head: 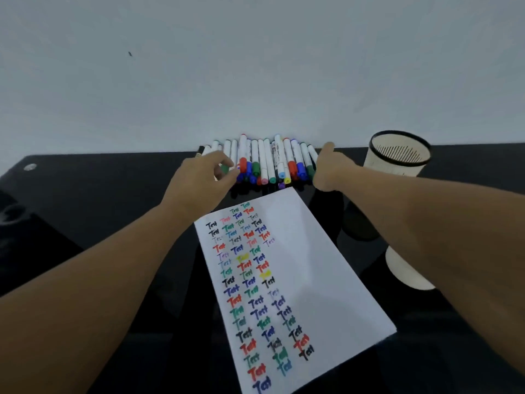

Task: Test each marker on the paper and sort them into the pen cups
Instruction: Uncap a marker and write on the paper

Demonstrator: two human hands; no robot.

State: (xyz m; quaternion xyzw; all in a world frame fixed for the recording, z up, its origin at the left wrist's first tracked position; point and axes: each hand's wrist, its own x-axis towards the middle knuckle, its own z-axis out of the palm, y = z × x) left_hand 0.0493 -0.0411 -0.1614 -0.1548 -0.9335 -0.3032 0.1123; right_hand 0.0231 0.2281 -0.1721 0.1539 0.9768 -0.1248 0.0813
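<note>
We are reaching both arms out to the pile of markers (267,160) lying side by side against the wall at the far edge of the black table (113,200), just beyond the top of the paper (298,265), which is already carrying columns of coloured "Test" marks. Our left hand (199,177) is hovering at the left end of the pile with its fingers loosely curled toward the caps, holding nothing that we can make out; our right hand (331,169) is resting against the right end with the thumb raised, its fingers hidden behind it, so we cannot tell whether they are gripping a marker. A mesh-sided white cup (397,155) is standing to the right of the pile, and a second white cup (409,268) is showing partly under our right forearm. Judging by this, we are picking the next marker, and it is probably best taking one off an end so the others are not rolling onto the paper
</note>
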